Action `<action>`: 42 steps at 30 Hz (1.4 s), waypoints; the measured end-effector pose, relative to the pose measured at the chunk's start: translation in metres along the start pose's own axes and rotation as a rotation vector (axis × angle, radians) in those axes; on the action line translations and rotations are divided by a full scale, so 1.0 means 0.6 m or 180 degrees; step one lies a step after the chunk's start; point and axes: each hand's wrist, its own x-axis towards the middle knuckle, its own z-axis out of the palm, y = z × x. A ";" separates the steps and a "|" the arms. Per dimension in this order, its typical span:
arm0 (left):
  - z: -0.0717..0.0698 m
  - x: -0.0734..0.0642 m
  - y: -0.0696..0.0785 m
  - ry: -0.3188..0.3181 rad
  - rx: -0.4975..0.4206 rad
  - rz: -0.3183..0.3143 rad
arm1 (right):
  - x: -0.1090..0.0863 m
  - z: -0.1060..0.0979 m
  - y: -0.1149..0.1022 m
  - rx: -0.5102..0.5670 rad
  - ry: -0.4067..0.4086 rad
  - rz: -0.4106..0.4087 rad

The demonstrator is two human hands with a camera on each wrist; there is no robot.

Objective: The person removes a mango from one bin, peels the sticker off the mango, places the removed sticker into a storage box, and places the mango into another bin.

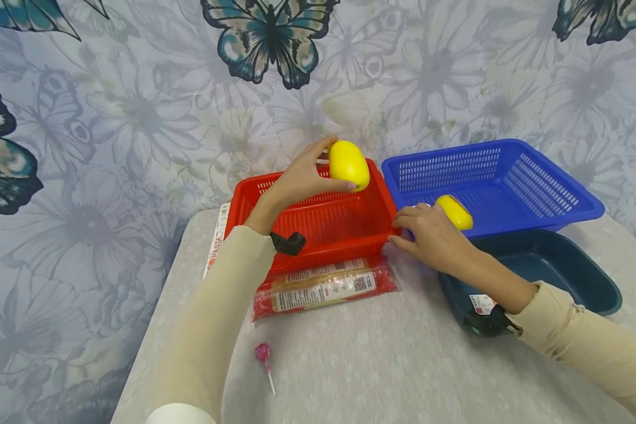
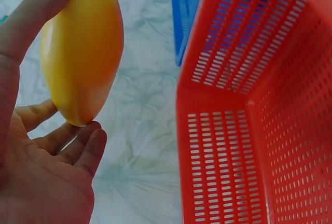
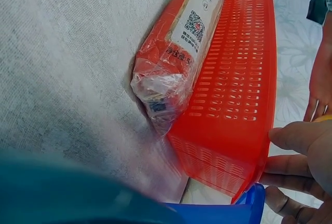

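Note:
My left hand [image 1: 310, 174] holds a yellow mango [image 1: 348, 165] between thumb and fingertips, above the back of the red basket [image 1: 318, 259]. In the left wrist view, the thumb is at one end of the mango [image 2: 83, 47] and fingers are at the other. My right hand [image 1: 429, 235] grips the red basket's near right corner; the right wrist view shows its thumb and fingers at the rim [image 3: 271, 79]. Just beyond that hand, another yellow mango [image 1: 456, 213] lies in the blue basket [image 1: 535, 200], partly hidden by the hand.
Packs of pasta [image 1: 323, 291] lie along the red basket's front side. A pink lollipop [image 1: 264, 353] is on the table [image 1: 350, 365] nearer me. The dark teal basin [image 1: 530, 253] stands before the blue basket, under my right forearm. A patterned wall [image 1: 138, 147] rises behind.

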 end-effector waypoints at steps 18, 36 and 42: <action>0.042 0.067 -0.086 -0.0450 0.0413 -0.0299 | -0.007 0.011 -0.002 -0.0009 0.0034 -0.0002; 0.092 0.106 -0.114 -0.1128 0.0868 -0.0440 | 0.000 0.011 0.002 -0.0017 0.0180 -0.0076; 0.110 0.106 -0.120 -0.1216 0.0954 -0.0401 | -0.004 0.013 0.006 -0.0021 0.0187 -0.0035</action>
